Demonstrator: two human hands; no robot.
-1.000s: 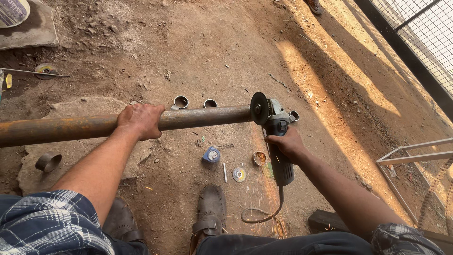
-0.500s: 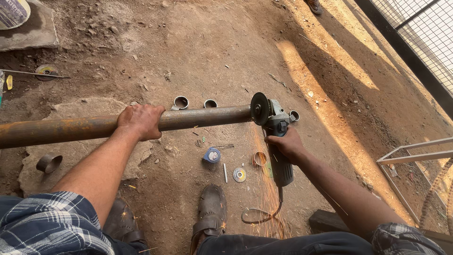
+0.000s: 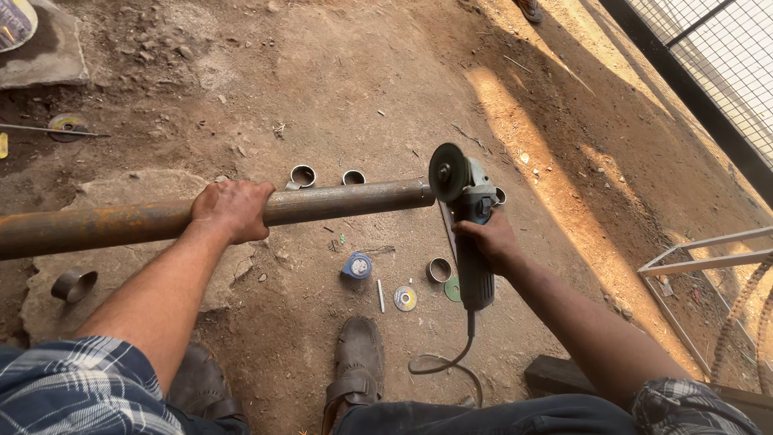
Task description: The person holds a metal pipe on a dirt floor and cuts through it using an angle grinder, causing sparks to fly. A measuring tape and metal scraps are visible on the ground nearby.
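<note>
shoe: a worn shoe (image 3: 360,354) is planted on the dirt just under the work; keep it back from the line of the disc
cord: the cable (image 3: 447,364) loops on the ground behind the grinder's tail; best kept trailing toward the body, clear of the disc
right hand: the right hand (image 3: 489,239) is clenched round the body of the grinder (image 3: 472,242), disc upright and set at the free end of the pipe; a firm wrist and a square disc should keep the cut straight
left hand: the left hand (image 3: 234,208) is wrapped over the top of the rusty pipe (image 3: 338,203), well back from the disc; pressing down there should stop the pipe rolling or chattering
pipe: it lies level across the view, from the left edge to the disc; its far end is out of view
small parts: a tape measure (image 3: 357,265), a spare disc (image 3: 405,298) and a cut ring (image 3: 438,270) lie under the pipe end; two more rings (image 3: 303,176) sit just beyond the pipe
far ground: a metal frame (image 3: 708,251) stands well off to the right
</note>
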